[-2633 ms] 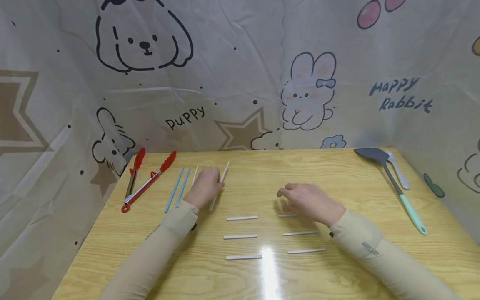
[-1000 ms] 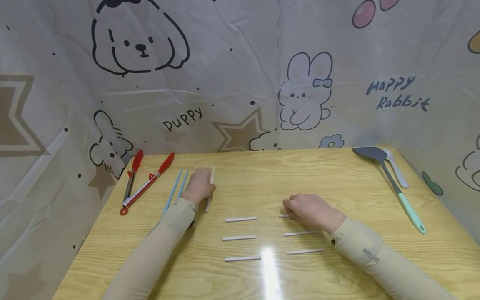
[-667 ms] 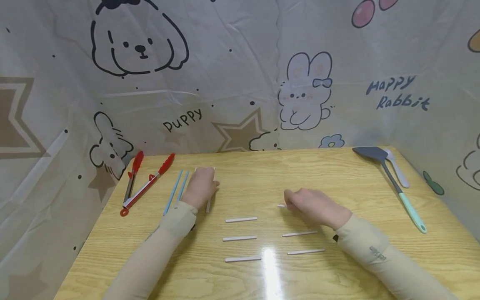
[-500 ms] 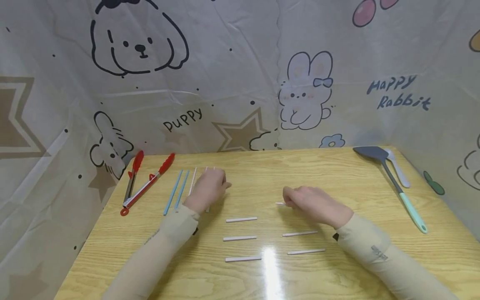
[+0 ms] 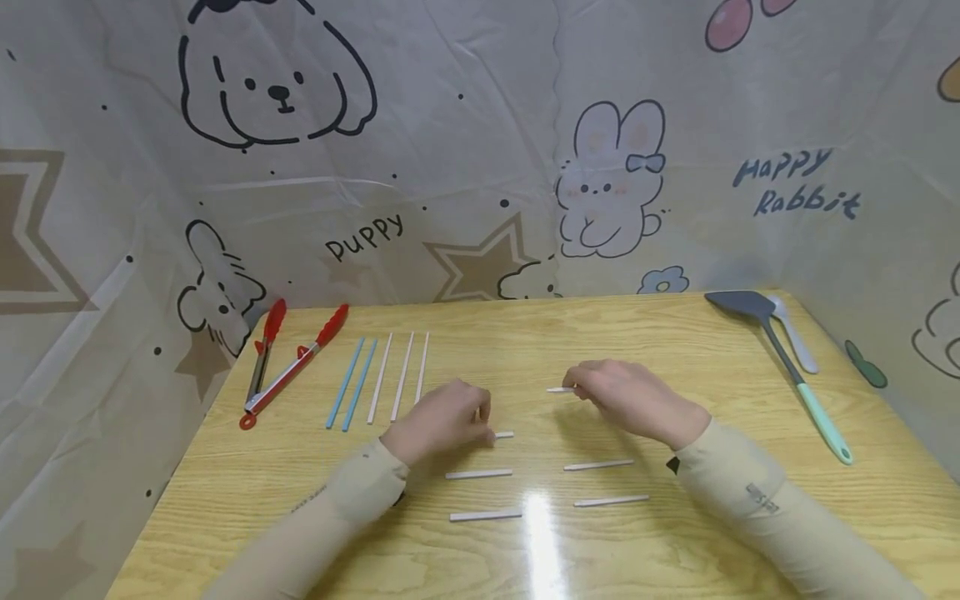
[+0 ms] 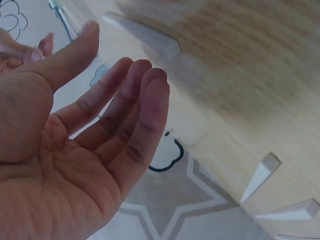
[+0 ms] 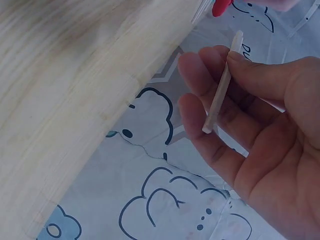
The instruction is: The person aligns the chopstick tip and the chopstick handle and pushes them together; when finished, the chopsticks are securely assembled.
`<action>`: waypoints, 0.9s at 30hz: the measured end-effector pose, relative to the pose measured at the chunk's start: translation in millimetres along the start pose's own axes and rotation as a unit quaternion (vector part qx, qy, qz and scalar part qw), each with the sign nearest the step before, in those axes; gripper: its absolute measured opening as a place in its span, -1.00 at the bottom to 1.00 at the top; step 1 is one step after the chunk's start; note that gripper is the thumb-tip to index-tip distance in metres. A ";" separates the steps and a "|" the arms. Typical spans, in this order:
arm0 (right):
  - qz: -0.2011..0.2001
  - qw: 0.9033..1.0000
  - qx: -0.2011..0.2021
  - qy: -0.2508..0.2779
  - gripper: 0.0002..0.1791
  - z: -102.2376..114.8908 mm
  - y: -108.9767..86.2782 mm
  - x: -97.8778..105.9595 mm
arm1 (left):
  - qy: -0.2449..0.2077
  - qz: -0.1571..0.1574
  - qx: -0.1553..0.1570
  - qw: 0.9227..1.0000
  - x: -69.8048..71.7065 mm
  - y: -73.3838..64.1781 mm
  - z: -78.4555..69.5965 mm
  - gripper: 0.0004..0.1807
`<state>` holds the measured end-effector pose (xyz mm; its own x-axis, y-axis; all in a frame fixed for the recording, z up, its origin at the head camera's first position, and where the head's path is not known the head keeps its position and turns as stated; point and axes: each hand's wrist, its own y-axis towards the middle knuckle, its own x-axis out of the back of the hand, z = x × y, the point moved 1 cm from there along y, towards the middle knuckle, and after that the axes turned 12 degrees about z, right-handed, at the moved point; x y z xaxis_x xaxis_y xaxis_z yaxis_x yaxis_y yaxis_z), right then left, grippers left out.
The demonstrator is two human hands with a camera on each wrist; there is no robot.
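My right hand point(image 5: 633, 402) pinches a short white stick point(image 7: 218, 102) between thumb and fingers, lifted off the table. In the head view only one end of that stick shows past the fingertips. My left hand point(image 5: 442, 417) is over a second short white stick point(image 5: 505, 434), whose right end peeks out. The left wrist view shows the left hand point(image 6: 95, 125) with thumb and fingers apart, holding nothing, and that short stick point(image 6: 142, 32) beyond the fingertips. Behind the left hand lie several long sticks: a blue pair point(image 5: 352, 385) and three white ones point(image 5: 402, 375).
More short white sticks lie in two columns nearer me, such as one at left point(image 5: 486, 516) and one at right point(image 5: 611, 501). Red tongs point(image 5: 296, 371) stand out at the left. A turner with mint handle point(image 5: 787, 362) and a white utensil point(image 5: 797, 337) lie at the right.
The left hand has set a long white stick beside the others, let it go and moved towards me and right. The right hand has picked up a short white stick and raised it.
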<state>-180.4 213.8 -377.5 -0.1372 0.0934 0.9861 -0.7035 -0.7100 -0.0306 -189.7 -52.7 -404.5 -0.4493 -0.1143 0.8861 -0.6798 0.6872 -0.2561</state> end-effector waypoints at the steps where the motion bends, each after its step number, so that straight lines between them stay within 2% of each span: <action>1: -0.003 1.000 0.003 -0.002 -0.81 0.1 0.1 0.5 | 0.000 0.004 0.000 1.000 -1.5 -0.4 -0.8 -0.72; 6: -0.010 1.000 0.012 -0.009 -0.81 0.7 0.9 2.7 | 0.006 0.015 -0.001 1.000 -8.0 -0.8 -4.0 -0.68; 12: -0.013 1.000 0.016 -0.012 -0.82 1.4 1.5 4.0 | 0.045 0.001 -0.002 0.999 -13.2 -0.5 -5.2 -0.78; 19: -0.013 1.000 0.017 -0.010 -0.83 1.3 1.1 3.5 | 0.062 0.000 0.012 0.998 -16.1 -1.2 -6.8 -0.86; 27: -0.016 1.000 0.016 -0.014 -0.82 1.8 1.9 4.9 | 0.134 -0.007 -0.004 0.991 -12.4 -5.3 -8.1 -0.96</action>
<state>-181.2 211.7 -372.5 -0.0959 0.0975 0.9906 -0.6848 -0.7287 0.0055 -175.9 -49.2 -411.0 -0.2693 0.0707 0.9605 -0.6795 0.6928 -0.2415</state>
